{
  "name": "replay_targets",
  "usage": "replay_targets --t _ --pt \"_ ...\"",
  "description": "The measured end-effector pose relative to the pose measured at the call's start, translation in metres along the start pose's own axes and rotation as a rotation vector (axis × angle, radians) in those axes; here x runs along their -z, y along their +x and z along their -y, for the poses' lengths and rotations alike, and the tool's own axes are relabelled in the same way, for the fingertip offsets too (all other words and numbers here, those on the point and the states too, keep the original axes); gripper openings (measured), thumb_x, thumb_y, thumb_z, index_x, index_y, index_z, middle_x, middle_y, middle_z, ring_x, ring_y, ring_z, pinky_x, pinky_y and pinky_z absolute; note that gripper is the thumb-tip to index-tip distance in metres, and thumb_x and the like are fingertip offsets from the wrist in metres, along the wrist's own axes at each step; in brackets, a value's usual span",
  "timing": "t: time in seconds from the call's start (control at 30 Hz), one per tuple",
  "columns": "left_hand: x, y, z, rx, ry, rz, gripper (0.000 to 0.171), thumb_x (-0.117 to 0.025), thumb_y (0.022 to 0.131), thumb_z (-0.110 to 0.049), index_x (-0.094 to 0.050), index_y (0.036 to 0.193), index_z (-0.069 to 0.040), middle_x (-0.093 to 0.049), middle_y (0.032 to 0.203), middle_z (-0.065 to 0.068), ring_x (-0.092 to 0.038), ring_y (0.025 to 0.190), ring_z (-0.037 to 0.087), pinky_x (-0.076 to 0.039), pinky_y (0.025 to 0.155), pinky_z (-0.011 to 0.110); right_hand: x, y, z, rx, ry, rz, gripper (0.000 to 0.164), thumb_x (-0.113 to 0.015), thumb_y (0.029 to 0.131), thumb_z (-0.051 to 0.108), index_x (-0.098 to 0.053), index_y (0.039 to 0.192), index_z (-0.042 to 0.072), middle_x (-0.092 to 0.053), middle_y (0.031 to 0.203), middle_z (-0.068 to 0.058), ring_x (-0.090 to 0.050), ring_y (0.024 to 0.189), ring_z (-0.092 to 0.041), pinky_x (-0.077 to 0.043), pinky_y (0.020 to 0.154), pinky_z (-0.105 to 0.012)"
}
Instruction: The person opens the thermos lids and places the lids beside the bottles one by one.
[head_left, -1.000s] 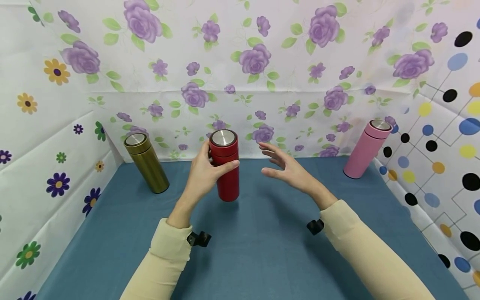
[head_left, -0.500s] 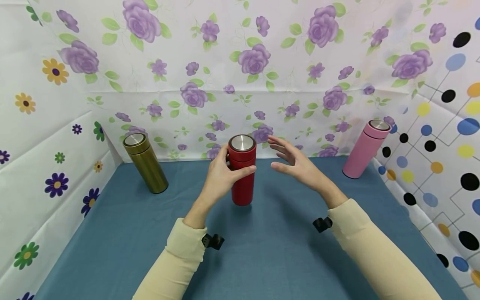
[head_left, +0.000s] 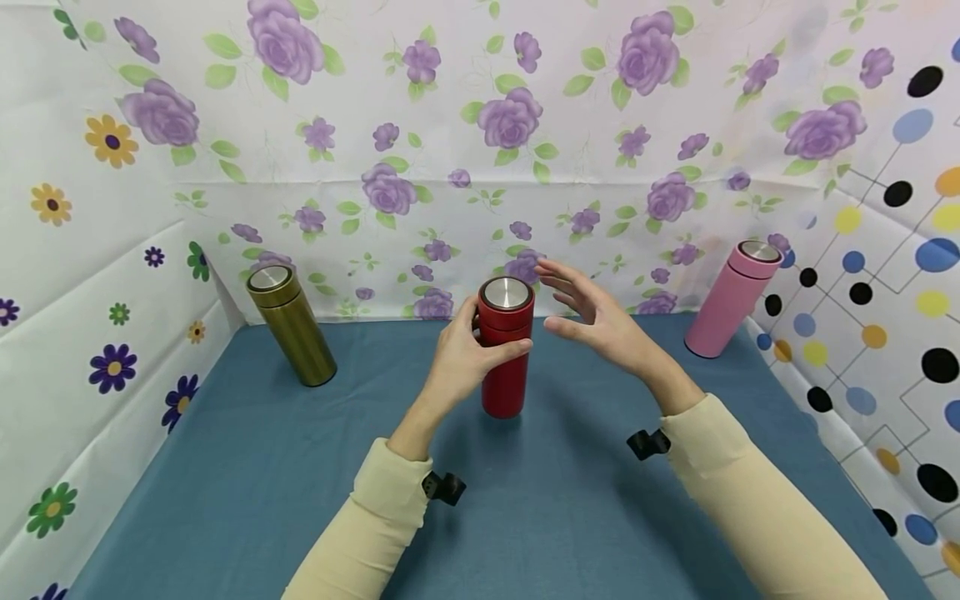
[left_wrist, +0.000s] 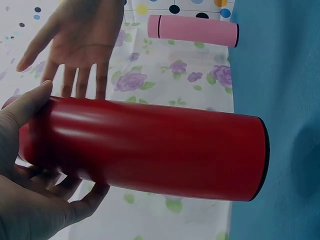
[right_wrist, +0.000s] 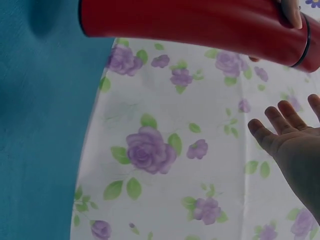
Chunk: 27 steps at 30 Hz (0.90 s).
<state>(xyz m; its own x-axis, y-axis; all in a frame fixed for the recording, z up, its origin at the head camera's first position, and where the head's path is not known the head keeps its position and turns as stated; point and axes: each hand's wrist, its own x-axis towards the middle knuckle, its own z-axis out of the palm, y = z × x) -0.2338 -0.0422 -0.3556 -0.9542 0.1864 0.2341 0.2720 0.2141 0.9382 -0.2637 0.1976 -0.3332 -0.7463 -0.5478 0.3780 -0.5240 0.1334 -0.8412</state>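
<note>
A red thermos flask (head_left: 506,379) with a silver-topped lid is held upright near the middle of the table. My left hand (head_left: 467,350) grips its upper body, thumb across the front and fingers around the far side. In the left wrist view the flask (left_wrist: 150,150) spans the picture, its black-rimmed base standing apart from the blue cloth. Just right of the flask, my right hand (head_left: 592,321) holds nothing, its fingers spread and palm turned toward the flask. The right wrist view has this hand (right_wrist: 295,145) apart from the red body.
On the blue tablecloth (head_left: 570,517), a gold thermos flask (head_left: 296,333) stands at the back left and a pink one (head_left: 731,300) at the back right. Behind them rises a curtain (head_left: 450,100) with purple roses. Patterned sheets border both sides.
My left hand has carried the red thermos flask rightward and a little toward me. The right hand has shifted slightly right and up, and the gap between the two has narrowed.
</note>
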Motion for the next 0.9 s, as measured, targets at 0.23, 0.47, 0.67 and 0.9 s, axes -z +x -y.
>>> replay_targets --t 0.23,0.47,0.67,0.9 --pt "-0.005 -0.001 0.000 -0.006 0.007 0.005 0.079 -0.086 0.087 -0.034 -0.044 0.151 -0.014 -0.059 0.139 0.005 -0.060 0.126 0.028 -0.053 0.103 0.052 -0.004 0.003 0.008 0.040 -0.008 0.009 0.074 -0.068 0.103 0.030 -0.029 0.165 0.020 -0.031 0.168 0.001 -0.028 0.155 -0.024 -0.020 0.126 -0.054" --pt "-0.008 0.000 0.000 -0.017 0.025 0.023 0.082 -0.086 0.087 -0.035 -0.043 0.154 -0.014 -0.060 0.139 0.004 -0.061 0.124 0.026 -0.054 0.102 0.051 -0.005 0.005 0.019 0.038 -0.083 -0.010 0.070 -0.070 0.101 0.031 -0.036 0.162 0.029 -0.035 0.164 0.008 -0.029 0.153 -0.014 -0.020 0.126 -0.052" --pt "-0.008 -0.001 -0.003 -0.025 0.035 0.031 0.083 -0.087 0.087 -0.035 -0.043 0.155 -0.015 -0.060 0.139 0.003 -0.062 0.124 0.024 -0.054 0.101 0.050 -0.007 0.006 0.026 0.052 -0.209 -0.030 0.067 -0.075 0.098 0.032 -0.045 0.158 0.028 -0.039 0.160 0.008 -0.033 0.149 -0.015 -0.027 0.121 -0.056" --pt "-0.010 0.000 -0.003 -0.042 0.042 0.041 0.083 -0.086 0.088 -0.036 -0.043 0.155 -0.014 -0.060 0.141 0.003 -0.061 0.124 0.023 -0.054 0.101 0.048 -0.013 0.008 0.031 0.043 -0.245 -0.032 0.066 -0.078 0.096 0.031 -0.049 0.155 0.028 -0.046 0.154 0.005 -0.044 0.137 -0.019 -0.038 0.113 -0.057"
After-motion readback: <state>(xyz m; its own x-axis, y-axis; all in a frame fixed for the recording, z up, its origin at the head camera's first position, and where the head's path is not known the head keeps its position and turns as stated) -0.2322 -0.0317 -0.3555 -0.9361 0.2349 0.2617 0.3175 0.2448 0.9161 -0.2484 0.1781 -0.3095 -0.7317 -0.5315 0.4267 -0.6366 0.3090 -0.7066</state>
